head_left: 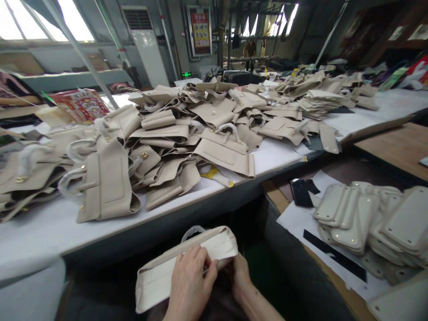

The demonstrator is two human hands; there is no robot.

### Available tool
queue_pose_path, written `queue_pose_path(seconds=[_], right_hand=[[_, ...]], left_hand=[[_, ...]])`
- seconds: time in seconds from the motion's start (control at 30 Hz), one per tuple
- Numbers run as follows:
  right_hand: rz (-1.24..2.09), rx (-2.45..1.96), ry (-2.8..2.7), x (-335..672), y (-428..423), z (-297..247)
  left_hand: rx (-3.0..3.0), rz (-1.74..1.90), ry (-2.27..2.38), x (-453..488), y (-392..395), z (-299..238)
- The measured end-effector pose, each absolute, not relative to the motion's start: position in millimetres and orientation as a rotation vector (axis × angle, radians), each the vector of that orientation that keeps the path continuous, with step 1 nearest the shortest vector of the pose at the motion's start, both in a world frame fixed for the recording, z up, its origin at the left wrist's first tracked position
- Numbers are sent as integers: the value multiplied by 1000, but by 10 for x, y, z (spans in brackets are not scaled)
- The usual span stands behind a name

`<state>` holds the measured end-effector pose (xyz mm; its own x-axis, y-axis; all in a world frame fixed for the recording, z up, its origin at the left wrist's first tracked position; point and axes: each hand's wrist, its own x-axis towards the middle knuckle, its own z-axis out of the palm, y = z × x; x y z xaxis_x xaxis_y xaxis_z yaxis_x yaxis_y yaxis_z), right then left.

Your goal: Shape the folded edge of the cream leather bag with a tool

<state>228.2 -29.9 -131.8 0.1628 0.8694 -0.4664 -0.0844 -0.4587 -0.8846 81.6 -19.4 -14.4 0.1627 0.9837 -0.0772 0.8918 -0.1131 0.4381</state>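
A beige handbag shell (160, 274) lies on its side in my lap, below the table's front edge, its wrapped handle poking up behind it. My left hand (189, 283) rests on top of the bag with its fingers curled over the edge, gripping it. My right hand (239, 272) is tucked under the bag's right end and holds it from below; its fingers are mostly hidden.
A white table (43, 232) carries a big heap of beige bag shells (167, 138) with gold clasps. At right, a lower wooden bench (397, 147) holds stacked beige oval base panels (368, 218), a black phone (299, 191) and white paper sheets. A yellow-tagged item (217, 174) lies near the table edge.
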Motion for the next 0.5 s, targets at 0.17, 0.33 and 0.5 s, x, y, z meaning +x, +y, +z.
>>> queue_pose_path(seconds=[0.17, 0.33, 0.5], right_hand=[[951, -1495, -1282, 2632, -685, -983], [246, -1200, -1995, 2553, -792, -691], [-191, -1224, -2164, 2460, -605, -684]], left_hand=[[2068, 310, 1813, 842, -210, -113], [2109, 306, 1832, 851, -238, -117], [2208, 320, 1870, 838, -268, -157]])
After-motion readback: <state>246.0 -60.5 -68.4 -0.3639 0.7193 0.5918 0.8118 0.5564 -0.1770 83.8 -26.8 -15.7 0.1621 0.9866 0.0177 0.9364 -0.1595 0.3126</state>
